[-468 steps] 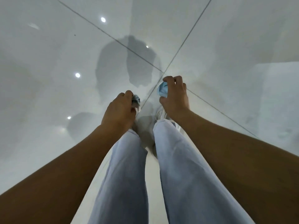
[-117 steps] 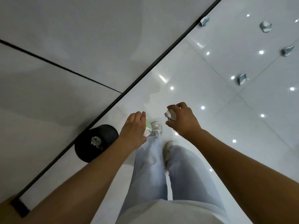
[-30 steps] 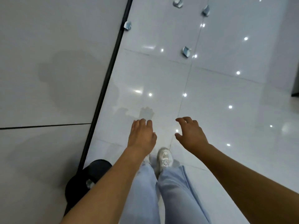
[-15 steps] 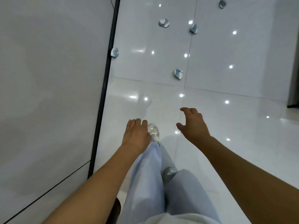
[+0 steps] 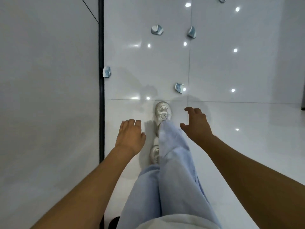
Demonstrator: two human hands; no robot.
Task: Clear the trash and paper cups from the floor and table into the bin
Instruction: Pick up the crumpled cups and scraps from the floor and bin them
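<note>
Cups [image 5: 179,88] dot open floor [image 5: 239,146] beside black wall edge [image 5: 101,80].

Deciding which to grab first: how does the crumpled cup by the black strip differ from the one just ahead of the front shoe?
The cup by the strip touches the black baseboard; the cup ahead of the shoe lies on open floor, nearer the right hand. Both are crushed, bluish-white.

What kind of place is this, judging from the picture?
Probably an indoor hall or lobby, perhaps in an office, though I cannot be sure. The glossy white tiled floor mirrors small ceiling lights, a smooth pale wall with a black base strip runs alongside, and crumpled paper cups lie scattered.
</note>
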